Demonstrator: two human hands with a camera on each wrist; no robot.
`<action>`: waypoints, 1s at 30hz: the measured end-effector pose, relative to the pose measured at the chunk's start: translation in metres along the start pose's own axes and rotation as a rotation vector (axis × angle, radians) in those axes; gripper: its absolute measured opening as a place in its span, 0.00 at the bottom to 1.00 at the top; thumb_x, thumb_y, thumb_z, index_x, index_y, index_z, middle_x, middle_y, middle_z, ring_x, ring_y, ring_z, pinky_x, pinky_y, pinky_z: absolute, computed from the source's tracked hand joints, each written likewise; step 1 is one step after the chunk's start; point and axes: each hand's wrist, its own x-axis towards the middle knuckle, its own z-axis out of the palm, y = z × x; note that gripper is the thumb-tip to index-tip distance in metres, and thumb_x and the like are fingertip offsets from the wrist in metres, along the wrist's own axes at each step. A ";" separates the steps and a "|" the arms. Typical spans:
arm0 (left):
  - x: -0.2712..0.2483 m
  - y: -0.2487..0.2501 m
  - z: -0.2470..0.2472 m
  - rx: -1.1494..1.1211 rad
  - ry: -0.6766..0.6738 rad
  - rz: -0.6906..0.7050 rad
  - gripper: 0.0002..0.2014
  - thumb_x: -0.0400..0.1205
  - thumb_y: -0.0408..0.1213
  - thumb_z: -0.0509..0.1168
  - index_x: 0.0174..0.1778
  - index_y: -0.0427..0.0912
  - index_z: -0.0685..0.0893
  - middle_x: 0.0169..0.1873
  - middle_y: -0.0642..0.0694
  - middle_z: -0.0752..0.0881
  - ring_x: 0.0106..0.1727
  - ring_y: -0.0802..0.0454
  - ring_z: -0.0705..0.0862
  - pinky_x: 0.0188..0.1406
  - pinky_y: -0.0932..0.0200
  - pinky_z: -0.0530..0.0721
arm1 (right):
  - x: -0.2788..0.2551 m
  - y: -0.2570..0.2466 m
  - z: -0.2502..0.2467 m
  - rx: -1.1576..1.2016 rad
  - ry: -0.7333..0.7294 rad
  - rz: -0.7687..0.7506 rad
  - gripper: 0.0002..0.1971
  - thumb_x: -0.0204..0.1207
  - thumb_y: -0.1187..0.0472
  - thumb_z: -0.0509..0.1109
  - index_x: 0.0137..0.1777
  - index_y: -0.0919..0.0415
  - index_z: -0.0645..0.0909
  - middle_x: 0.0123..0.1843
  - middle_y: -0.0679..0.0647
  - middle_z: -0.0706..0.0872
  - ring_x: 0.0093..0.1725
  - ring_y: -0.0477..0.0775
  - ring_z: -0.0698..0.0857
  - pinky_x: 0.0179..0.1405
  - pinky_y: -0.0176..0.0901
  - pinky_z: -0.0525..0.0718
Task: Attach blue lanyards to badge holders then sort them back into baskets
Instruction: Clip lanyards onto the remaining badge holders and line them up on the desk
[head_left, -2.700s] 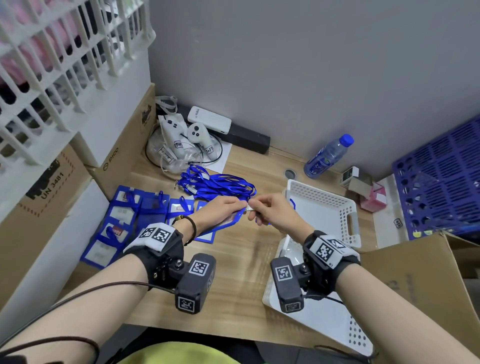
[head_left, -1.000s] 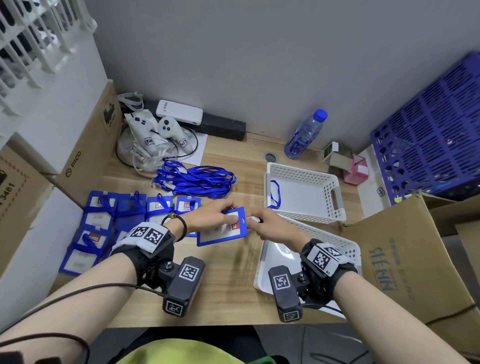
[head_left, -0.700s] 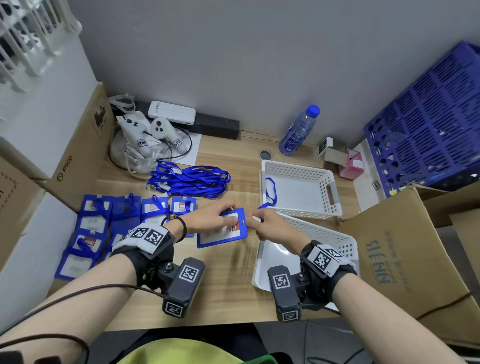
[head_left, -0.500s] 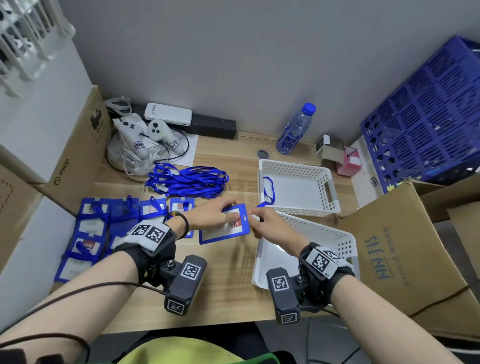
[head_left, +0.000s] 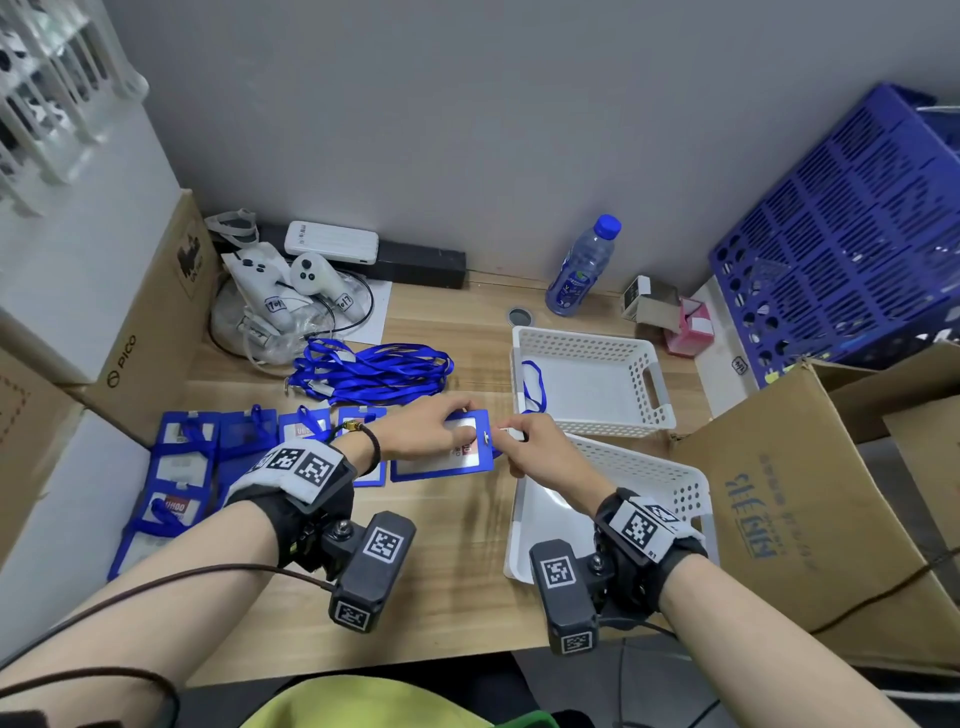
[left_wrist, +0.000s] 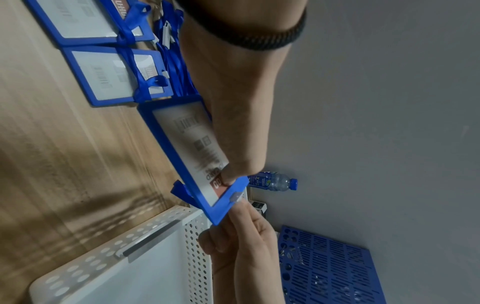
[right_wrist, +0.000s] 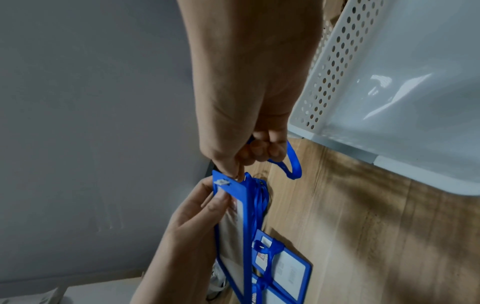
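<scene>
My left hand (head_left: 460, 422) pinches a blue badge holder (head_left: 441, 460) with a white card in it and keeps it just above the desk. My right hand (head_left: 506, 435) pinches the clip end of a blue lanyard (head_left: 532, 387) at the holder's slotted edge. The lanyard's loop trails over the wall of the far white basket (head_left: 641, 364). In the left wrist view my thumb presses the badge holder (left_wrist: 187, 152) and the right hand (left_wrist: 241, 232) meets its corner. In the right wrist view the lanyard (right_wrist: 293, 164) curls out under my curled fingers beside the badge holder (right_wrist: 232, 226).
A pile of loose blue lanyards (head_left: 374, 371) lies behind my hands. Several badge holders with lanyards (head_left: 197, 467) lie in rows at the left. A near white basket (head_left: 654, 480) sits under my right wrist. Cardboard boxes (head_left: 810, 519), a water bottle (head_left: 584, 267) and a blue crate (head_left: 841, 249) stand around.
Since the earliest frame both hands have come nearer and toward the baskets, and the badge holder now shows flat in my left hand. Over the last second the hands have barely moved.
</scene>
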 end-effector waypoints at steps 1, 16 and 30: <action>-0.001 0.000 0.000 0.004 0.006 0.002 0.03 0.77 0.42 0.60 0.42 0.57 0.77 0.39 0.55 0.85 0.44 0.54 0.82 0.49 0.55 0.79 | 0.000 -0.001 0.001 0.012 -0.011 0.007 0.12 0.80 0.59 0.62 0.39 0.52 0.86 0.30 0.53 0.79 0.28 0.53 0.72 0.32 0.41 0.74; -0.004 -0.015 0.004 0.226 -0.047 -0.114 0.15 0.74 0.51 0.56 0.51 0.51 0.79 0.41 0.53 0.83 0.47 0.49 0.81 0.52 0.47 0.81 | 0.005 0.004 0.007 -0.107 -0.184 0.031 0.11 0.83 0.62 0.57 0.40 0.57 0.78 0.29 0.48 0.77 0.28 0.49 0.72 0.32 0.38 0.72; -0.003 -0.025 0.007 0.057 -0.072 -0.139 0.09 0.79 0.50 0.64 0.46 0.48 0.77 0.41 0.53 0.81 0.44 0.52 0.79 0.41 0.58 0.75 | 0.015 0.010 -0.001 -0.270 -0.226 -0.056 0.16 0.84 0.61 0.57 0.33 0.57 0.73 0.29 0.47 0.78 0.30 0.52 0.75 0.36 0.42 0.75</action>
